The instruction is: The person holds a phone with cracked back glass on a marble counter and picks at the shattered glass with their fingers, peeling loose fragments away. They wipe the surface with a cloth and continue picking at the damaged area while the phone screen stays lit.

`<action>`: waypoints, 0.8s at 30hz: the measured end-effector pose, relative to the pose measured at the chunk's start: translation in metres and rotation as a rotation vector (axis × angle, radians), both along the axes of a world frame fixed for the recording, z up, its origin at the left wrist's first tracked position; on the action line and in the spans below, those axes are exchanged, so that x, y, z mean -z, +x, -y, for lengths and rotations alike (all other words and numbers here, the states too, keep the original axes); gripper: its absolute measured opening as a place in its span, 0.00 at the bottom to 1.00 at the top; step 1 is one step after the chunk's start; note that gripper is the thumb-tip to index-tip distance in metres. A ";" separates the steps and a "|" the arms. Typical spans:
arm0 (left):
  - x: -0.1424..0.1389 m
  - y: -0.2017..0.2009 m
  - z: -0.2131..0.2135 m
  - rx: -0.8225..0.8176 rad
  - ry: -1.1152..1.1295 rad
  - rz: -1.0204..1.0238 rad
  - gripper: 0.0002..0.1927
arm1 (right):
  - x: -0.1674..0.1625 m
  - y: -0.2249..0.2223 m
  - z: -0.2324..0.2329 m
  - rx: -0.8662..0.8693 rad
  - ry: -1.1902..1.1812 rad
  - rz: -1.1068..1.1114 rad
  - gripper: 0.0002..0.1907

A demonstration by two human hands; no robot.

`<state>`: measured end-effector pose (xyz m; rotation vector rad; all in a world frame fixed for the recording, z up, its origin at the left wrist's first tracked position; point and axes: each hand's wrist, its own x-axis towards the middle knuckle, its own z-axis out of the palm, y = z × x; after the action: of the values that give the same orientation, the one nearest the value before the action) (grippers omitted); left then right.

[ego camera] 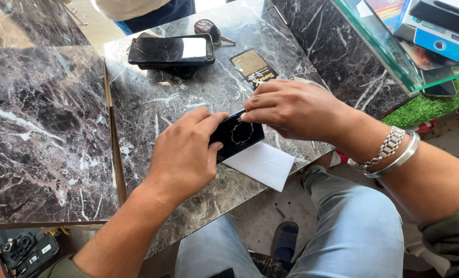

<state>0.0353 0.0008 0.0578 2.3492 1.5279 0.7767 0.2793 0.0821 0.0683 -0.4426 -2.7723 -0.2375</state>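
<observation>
A black phone [238, 135] with a shiny, cracked-looking screen lies on the dark marble table [152, 103], partly over a white sheet [263, 164]. My left hand [184, 152] grips its near-left end, thumb against the edge. My right hand [291, 109] rests over its far-right end, fingertips pressed on the screen. Silver bracelets circle my right wrist [391, 150].
A second black phone [171, 50] lies farther back on the table, next to a car key [209, 28] and a dark card with gold print [253, 65]. A glass shelf with boxes [425, 31] stands at right. Another person [147, 10] is at the far edge.
</observation>
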 end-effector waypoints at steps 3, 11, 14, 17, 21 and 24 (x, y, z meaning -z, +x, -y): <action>0.000 0.001 -0.002 0.004 -0.003 -0.011 0.23 | 0.005 -0.007 0.004 0.044 -0.141 -0.108 0.15; 0.000 0.002 -0.001 0.004 -0.018 -0.043 0.24 | 0.005 0.000 0.003 -0.030 -0.085 -0.097 0.18; 0.000 0.002 -0.001 0.002 -0.022 -0.034 0.24 | 0.000 0.004 -0.007 -0.077 -0.005 -0.006 0.20; 0.001 0.001 -0.001 -0.004 -0.004 -0.016 0.24 | 0.000 -0.004 -0.007 -0.060 -0.017 -0.011 0.19; 0.003 0.000 0.000 0.009 0.012 -0.009 0.24 | 0.021 -0.014 0.025 0.197 -0.162 -0.243 0.14; 0.002 0.000 0.000 0.003 0.032 -0.018 0.24 | 0.031 -0.012 0.033 0.310 -0.294 -0.399 0.12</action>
<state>0.0351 0.0009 0.0555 2.3872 1.5293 0.7870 0.2676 0.0495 0.0372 -0.8886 -2.3410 0.1769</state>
